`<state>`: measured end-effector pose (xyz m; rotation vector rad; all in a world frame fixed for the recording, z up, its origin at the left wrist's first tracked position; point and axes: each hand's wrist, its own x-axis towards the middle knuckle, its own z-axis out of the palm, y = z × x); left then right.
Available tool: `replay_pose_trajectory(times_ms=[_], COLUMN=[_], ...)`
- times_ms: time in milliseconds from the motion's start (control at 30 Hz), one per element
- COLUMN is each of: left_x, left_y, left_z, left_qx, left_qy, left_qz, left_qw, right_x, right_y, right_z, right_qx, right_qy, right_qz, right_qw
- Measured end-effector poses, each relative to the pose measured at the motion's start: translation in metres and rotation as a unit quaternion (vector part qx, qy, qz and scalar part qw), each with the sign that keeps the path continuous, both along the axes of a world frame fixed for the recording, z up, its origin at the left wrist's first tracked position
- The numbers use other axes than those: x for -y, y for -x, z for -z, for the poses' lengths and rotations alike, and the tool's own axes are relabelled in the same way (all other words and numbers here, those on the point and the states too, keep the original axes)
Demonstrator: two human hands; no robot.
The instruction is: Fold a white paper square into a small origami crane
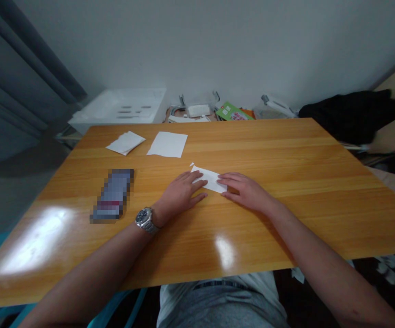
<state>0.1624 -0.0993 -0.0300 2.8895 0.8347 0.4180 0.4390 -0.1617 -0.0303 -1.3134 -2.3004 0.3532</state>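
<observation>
A small white strip of paper [212, 181], seemingly folded, lies on the wooden table in front of me. My left hand [180, 192], with a metal watch [146, 219] on the wrist, rests with its fingers stretched out over the left end of the paper. On the right end lie the outstretched fingers of my right hand [243, 189], its thumb near the lower edge. Parts of the paper are hidden under both hands. A tiny torn scrap [192, 164] sits just beyond the strip's upper left corner.
Toward the back left are a square white sheet [168, 144] and some stacked paper pieces [126, 142]. A blurred-out, phone-like object [113, 195] lies left of my arm. Behind the table [286, 155] stand a white foam box [118, 105] and a green booklet [233, 112].
</observation>
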Motion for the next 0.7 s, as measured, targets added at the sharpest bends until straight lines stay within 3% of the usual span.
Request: replay_pose_trajectory(times_ms=[467, 700], left_x=[-0.002, -0.002], left_y=[-0.01, -0.011], left_z=[-0.002, 0.0], left_qx=[0.032, 0.029], left_qy=[0.013, 0.003], left_qz=[-0.002, 0.002], left_qw=[0.999, 1.0], right_x=[-0.001, 0.001], right_y=[0.007, 0.004], right_z=[0.001, -0.001], right_qx=[0.004, 0.011], right_qy=[-0.026, -0.005], right_qz=[-0.028, -0.033], right_qw=[0.999, 0.999])
